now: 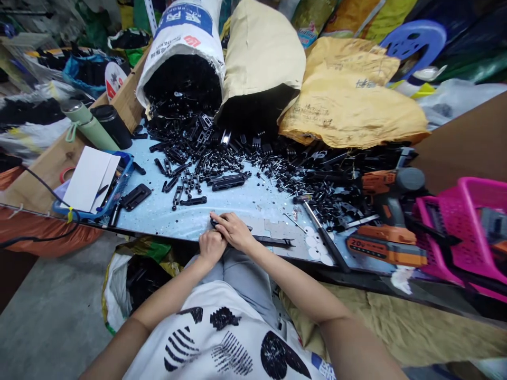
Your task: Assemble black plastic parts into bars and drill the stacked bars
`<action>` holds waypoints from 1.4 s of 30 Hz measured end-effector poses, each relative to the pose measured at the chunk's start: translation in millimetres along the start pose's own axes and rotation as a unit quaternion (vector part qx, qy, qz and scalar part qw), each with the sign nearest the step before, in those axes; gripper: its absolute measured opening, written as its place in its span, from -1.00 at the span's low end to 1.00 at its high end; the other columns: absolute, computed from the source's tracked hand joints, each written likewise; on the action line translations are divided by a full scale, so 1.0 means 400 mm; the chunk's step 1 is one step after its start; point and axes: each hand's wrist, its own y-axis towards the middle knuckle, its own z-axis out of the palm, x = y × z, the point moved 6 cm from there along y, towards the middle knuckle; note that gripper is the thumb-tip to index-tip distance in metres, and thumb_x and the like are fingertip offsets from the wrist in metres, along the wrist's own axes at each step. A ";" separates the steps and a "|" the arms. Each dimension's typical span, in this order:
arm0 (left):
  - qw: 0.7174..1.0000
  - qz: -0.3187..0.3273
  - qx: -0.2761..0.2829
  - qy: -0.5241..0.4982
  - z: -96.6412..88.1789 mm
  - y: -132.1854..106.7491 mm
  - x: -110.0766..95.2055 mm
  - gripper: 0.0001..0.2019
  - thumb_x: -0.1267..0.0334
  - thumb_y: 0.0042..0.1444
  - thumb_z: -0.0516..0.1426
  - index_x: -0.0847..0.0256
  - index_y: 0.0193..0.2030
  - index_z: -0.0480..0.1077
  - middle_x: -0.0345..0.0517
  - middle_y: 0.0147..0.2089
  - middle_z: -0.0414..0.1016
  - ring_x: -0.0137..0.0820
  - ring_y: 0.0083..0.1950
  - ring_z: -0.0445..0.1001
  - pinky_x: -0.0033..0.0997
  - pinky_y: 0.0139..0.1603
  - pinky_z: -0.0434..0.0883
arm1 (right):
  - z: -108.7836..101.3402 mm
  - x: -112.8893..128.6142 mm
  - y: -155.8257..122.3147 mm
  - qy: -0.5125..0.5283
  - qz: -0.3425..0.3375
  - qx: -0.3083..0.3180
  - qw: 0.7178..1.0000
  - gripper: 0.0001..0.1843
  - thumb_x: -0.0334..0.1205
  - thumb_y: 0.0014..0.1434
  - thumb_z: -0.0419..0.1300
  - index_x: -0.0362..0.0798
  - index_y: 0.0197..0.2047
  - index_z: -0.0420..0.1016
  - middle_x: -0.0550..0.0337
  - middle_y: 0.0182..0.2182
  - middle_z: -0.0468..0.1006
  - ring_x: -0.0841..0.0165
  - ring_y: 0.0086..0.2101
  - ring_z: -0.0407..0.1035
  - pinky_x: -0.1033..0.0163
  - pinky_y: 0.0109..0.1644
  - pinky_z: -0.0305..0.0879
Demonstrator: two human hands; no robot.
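Note:
At the front edge of the blue table my left hand [213,245] is closed around a small black part [214,222]. My right hand [234,230] is closed over the same part, its fingers reaching across to the left hand. The fingers hide most of the part, so its full shape cannot be made out. Under my right wrist and beyond it, a long black plastic piece [273,241] lies along the edge. A thin metal rod [295,223] and a hammer [325,236] are to the right. Several black plastic pieces [193,201] lie farther back.
Sacks, one white [186,39], one beige [265,50] and one yellow [352,105], stand behind a heap of black parts and screws [206,150]. An orange cordless drill [390,221] and pink basket [479,227] are right. A blue tray [127,177] and green bottle [93,129] are left.

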 end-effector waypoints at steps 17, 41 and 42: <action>0.864 0.496 -0.045 0.075 -0.051 0.049 -0.108 -0.52 -0.01 0.22 -0.01 0.34 0.11 0.29 0.16 -0.04 0.44 -0.21 -0.05 0.42 -0.28 -0.11 0.32 | -0.141 -0.177 -0.240 -0.251 0.084 -0.064 0.962 -0.34 0.33 0.10 -0.04 -0.15 -0.26 0.45 -0.08 -0.32 0.47 0.19 -0.30 0.33 0.16 -0.24 0.18; 0.804 0.468 -0.305 -0.207 -0.192 -0.007 -0.178 -0.31 -0.19 0.22 -0.35 0.28 0.06 0.31 0.07 -0.24 0.48 -0.25 -0.16 0.47 -0.30 -0.21 0.39 | -0.157 -0.025 0.054 0.290 -0.082 -0.208 0.931 -0.59 -0.09 0.32 -0.27 0.03 -0.18 0.36 0.08 -0.21 0.44 0.26 -0.13 0.30 0.04 -0.01 0.21; 0.830 0.448 -0.301 -0.140 -0.165 0.040 -0.175 -0.29 -0.23 0.19 -0.30 0.30 0.06 0.32 0.08 -0.25 0.47 -0.25 -0.20 0.47 -0.30 -0.24 0.38 | -0.162 -0.073 0.103 0.191 -0.074 -0.170 0.964 -0.59 -0.05 0.30 -0.21 0.00 -0.12 0.39 0.02 -0.08 0.41 0.22 -0.03 0.24 0.01 0.07 0.14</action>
